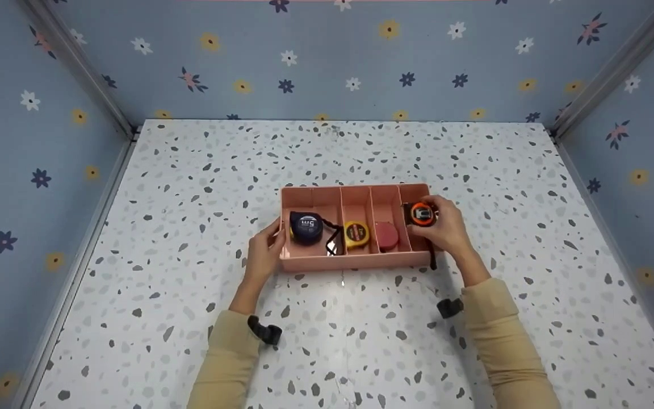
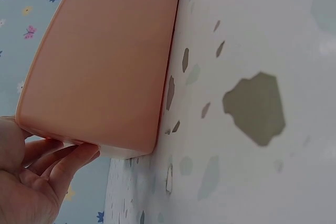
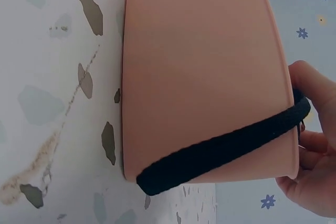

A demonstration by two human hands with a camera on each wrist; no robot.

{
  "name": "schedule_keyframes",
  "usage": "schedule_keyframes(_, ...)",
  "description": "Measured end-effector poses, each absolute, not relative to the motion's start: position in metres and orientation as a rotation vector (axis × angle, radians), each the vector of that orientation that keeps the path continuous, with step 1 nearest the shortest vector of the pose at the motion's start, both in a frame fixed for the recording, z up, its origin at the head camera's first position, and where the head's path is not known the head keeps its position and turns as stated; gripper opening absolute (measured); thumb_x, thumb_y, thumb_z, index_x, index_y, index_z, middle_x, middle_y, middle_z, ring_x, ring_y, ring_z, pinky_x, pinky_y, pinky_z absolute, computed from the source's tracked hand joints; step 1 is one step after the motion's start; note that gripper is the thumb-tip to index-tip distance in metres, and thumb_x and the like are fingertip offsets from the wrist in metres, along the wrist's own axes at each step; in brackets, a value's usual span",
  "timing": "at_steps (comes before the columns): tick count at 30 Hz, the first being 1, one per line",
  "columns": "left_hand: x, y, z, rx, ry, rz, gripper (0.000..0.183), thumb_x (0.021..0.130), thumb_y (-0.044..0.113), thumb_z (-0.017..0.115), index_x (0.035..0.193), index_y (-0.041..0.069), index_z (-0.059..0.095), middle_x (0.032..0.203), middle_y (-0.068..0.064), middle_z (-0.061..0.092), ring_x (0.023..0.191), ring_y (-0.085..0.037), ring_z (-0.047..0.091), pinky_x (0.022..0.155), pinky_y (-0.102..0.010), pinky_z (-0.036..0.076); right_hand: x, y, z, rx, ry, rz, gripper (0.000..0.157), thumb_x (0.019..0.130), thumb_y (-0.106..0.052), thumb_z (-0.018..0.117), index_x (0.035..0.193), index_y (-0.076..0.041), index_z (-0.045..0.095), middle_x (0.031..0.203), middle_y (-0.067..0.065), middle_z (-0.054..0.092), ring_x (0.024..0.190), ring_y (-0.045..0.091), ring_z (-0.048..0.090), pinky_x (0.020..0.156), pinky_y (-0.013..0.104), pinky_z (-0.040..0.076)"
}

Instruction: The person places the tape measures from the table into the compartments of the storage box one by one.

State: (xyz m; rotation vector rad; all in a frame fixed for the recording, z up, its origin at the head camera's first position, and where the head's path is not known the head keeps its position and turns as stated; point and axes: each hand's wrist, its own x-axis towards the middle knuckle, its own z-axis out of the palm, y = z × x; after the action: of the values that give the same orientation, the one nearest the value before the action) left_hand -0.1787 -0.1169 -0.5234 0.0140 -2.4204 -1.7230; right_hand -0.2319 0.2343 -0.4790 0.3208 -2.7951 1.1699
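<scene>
A pink divided organizer box [image 1: 355, 263] sits on the speckled table. My left hand [image 1: 263, 254] grips its left end, the fingers [image 2: 68, 163] against the end wall and the thumb at the rim. My right hand [image 1: 448, 228] holds a black-and-orange tape measure [image 1: 422, 214] over the rightmost compartment. The tape's black wrist strap [image 3: 220, 153] hangs over the box's near wall. A dark blue tape measure [image 1: 306, 228] with a cord lies in the wide left compartment. A yellow tape measure [image 1: 356, 234] and a round red tape measure [image 1: 386, 236] lie in the two middle compartments.
The white speckled table [image 1: 236, 165] extends around the box on all sides. Blue flowered panels [image 1: 327, 62] with metal corner posts enclose the back and both sides. Black wrist mounts [image 1: 264, 330] sit on both forearms.
</scene>
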Motion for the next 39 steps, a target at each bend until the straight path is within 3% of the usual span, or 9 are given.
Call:
schedule_keyframes(23,-0.1801,-0.1168,-0.5245,0.064,-2.442,-1.738,0.037,0.090,0.006,0.049,0.125,-0.005,0.047,0.120,-0.021,0.052,0.107,-0.028,0.052,0.089,-0.032,0.046,-0.2396,0.2389,-0.4743,0.442,-2.874,1.039,0.057,0.063,-0.016,0.079,0.110,0.006,0.056,0.102,0.020,0.057,0.091,0.030,0.050,0.076,0.040,0.045)
schedule_keyframes(39,-0.1804,-0.1165,-0.5248,0.062,-2.467,-1.724,0.037,0.090,0.008,0.048,0.126,-0.004,0.046,0.122,-0.019,0.051,0.110,-0.027,0.050,0.090,-0.031,0.045,-0.2416,0.2343,-0.4717,0.384,-2.907,0.998,0.058,0.064,-0.017,0.078,0.111,0.008,0.056,0.105,0.022,0.056,0.096,0.031,0.052,0.082,0.041,0.046)
